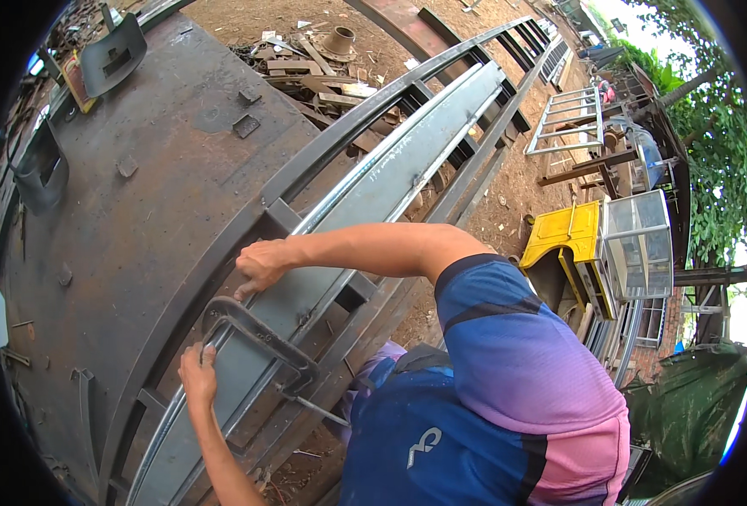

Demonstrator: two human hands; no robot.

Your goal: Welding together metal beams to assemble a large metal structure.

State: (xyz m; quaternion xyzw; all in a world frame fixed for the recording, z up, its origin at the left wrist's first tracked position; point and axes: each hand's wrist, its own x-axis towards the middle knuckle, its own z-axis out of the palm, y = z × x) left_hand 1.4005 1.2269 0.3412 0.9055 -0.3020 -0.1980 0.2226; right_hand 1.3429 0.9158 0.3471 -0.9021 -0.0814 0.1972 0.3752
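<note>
A long grey steel channel runs diagonally from the lower left to the upper right, along a dark curved steel frame. Across it sits a dark C-clamp, its threaded rod pointing toward my body. My left hand is closed on the channel's far edge, thumb beside the clamp's end. Just beyond the clamp, my right hand lies over the same edge with its fingers curled and one pointing down. What those fingers may hold is hidden.
A large rusty steel plate fills the left, with small metal pieces and two dark welding masks on it. Scrap wood lies on the ground beyond. To the right stand a yellow cabinet and a metal ladder.
</note>
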